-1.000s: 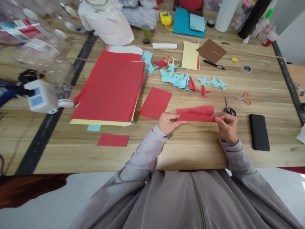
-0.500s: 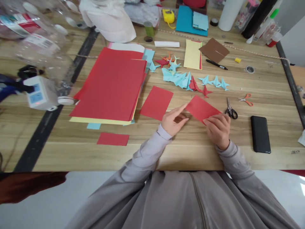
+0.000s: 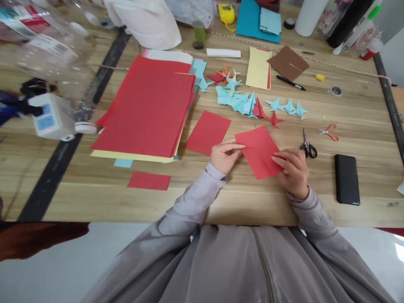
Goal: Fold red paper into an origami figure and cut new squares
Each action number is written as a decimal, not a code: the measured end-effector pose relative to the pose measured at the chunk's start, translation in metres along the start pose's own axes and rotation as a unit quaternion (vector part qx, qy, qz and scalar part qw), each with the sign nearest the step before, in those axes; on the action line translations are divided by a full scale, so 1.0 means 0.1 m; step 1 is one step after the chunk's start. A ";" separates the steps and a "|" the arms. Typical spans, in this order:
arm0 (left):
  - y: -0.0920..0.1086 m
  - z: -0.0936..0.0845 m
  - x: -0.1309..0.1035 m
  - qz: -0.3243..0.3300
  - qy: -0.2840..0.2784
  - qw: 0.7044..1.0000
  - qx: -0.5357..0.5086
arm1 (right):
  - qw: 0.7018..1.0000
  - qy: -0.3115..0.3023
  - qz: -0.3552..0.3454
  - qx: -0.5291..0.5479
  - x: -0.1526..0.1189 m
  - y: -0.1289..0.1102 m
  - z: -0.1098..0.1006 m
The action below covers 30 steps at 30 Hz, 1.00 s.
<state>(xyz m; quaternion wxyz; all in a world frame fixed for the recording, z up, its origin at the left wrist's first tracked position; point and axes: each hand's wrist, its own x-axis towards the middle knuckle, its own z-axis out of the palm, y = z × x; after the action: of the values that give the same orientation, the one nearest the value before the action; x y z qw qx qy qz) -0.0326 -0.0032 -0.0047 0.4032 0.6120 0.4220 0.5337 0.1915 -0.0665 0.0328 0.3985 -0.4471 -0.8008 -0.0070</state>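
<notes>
Between my two hands a square sheet of red paper [image 3: 259,152] is held above the table, tilted, with a faint crease. My left hand [image 3: 224,156] pinches its left edge between thumb and fingers. On the opposite side my right hand [image 3: 293,171] grips the right edge, thumb hidden behind the sheet. Just left of my left hand lies another red sheet [image 3: 207,131], flat on the wood. A small red strip of paper [image 3: 149,181] rests nearer the table's front edge. Beyond the held sheet are folded blue paper cranes [image 3: 235,102] and red paper cranes [image 3: 259,110].
A stack of large red sheets [image 3: 148,109] lies at left, near plastic bottles [image 3: 50,54] and a white box [image 3: 52,117]. To the right are black scissors [image 3: 308,146], orange scissors [image 3: 330,132] and a black phone [image 3: 346,179]. A pen [image 3: 291,83] lies farther back.
The red sheet has opened out from a folded-looking shape to a full square. My left hand, earlier with thumb and fingers apart at its corner, now pinches its left edge.
</notes>
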 end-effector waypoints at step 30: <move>-0.05 0.02 -0.09 0.257 -0.166 0.894 0.327 | 0.971 -0.177 0.099 -0.126 -0.08 -0.16 0.23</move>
<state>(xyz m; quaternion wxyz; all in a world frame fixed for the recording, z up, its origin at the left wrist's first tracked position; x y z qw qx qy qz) -0.0319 -0.0102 -0.0124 0.0934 0.8761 0.3272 0.3415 0.1680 -0.0730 0.0178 0.1894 -0.5646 -0.8032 0.0108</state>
